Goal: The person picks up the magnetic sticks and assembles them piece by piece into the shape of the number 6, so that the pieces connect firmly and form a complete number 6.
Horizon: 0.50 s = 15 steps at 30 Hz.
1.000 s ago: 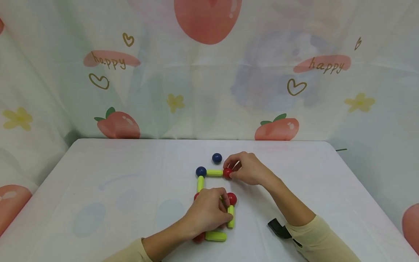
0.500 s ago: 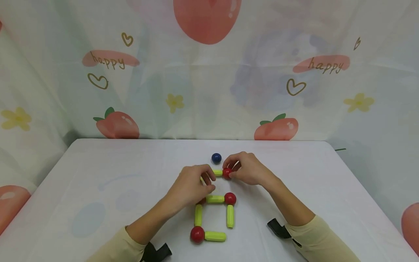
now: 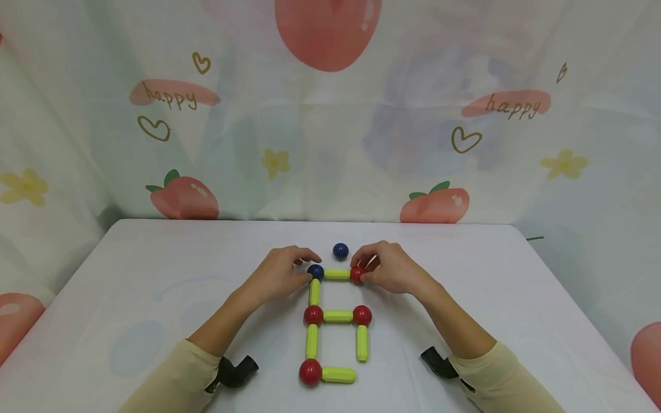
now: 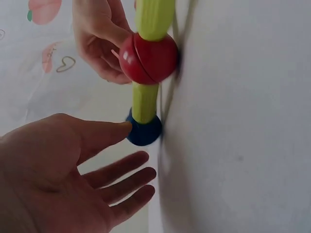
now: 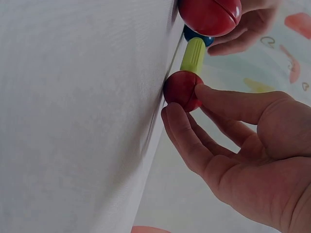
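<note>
In the head view, yellow-green ridged sticks join red and blue balls into a ladder-like figure on the table. My left hand [image 3: 281, 272] is at its far left corner beside a blue ball [image 3: 315, 272]. The left wrist view shows the thumb touching this ball [image 4: 144, 133], the other visible fingers extended just off it. My right hand [image 3: 391, 268] pinches the red ball [image 3: 357, 275] at the far right corner between thumb and fingers [image 5: 180, 126]. A stick [image 3: 337, 275] spans these two balls.
A loose blue ball [image 3: 340, 250] lies beyond the far stick. Nearer me are a middle red ball [image 3: 313, 315], another red ball [image 3: 362, 315] and a near-left red ball [image 3: 310, 372]. Two sticks, the right one [image 3: 362, 344] and near one [image 3: 338, 375], have free ends.
My left hand has moved from the figure's near square, away from me and leftward, to the corner blue ball, uncovering the near sticks and balls. My right hand keeps holding the red ball.
</note>
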{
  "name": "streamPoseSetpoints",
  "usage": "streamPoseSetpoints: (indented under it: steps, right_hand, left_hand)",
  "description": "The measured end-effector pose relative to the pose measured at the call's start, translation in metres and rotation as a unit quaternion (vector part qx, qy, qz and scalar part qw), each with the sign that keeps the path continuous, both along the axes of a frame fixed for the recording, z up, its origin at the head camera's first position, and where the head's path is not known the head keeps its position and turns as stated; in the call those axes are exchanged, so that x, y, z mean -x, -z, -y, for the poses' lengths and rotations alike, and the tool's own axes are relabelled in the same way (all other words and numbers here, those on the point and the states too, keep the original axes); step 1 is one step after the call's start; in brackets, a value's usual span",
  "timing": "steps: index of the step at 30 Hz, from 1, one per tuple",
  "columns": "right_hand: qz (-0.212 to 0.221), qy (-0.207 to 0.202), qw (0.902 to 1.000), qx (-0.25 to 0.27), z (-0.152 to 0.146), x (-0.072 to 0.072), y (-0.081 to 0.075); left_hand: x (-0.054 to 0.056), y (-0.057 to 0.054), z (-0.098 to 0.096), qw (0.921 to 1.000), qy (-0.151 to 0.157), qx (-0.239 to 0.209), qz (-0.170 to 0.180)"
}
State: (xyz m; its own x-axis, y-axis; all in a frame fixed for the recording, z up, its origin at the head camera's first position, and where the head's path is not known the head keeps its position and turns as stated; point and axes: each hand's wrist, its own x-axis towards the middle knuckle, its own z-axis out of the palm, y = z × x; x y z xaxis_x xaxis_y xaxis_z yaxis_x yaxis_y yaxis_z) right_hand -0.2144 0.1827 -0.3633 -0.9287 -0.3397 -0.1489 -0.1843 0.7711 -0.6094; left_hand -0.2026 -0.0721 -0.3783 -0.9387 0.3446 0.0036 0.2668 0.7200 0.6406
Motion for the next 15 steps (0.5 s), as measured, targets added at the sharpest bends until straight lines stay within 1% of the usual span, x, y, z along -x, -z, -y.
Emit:
streamPoseSetpoints:
  steps: [3, 7, 12, 15]
  right_hand:
    - [0.000, -0.001, 1.0000, 0.001, 0.001, 0.000, 0.000]
    - [-0.002, -0.004, 1.0000, 0.001, 0.001, 0.000, 0.000]
    - [-0.004, -0.006, 1.0000, -0.001, 0.001, -0.001, 0.000]
    - [-0.003, -0.004, 1.0000, -0.003, 0.000, -0.001, -0.001]
  left_hand:
    - [0.005, 0.005, 0.005, 0.9996, 0.029, 0.007, -0.002]
    - [0.010, 0.008, 0.010, 0.9986, 0.052, 0.012, 0.002]
    - [0.014, 0.010, 0.011, 0.9972, 0.072, 0.019, 0.010]
    - [0.015, 0.011, 0.011, 0.9970, 0.075, 0.017, 0.011]
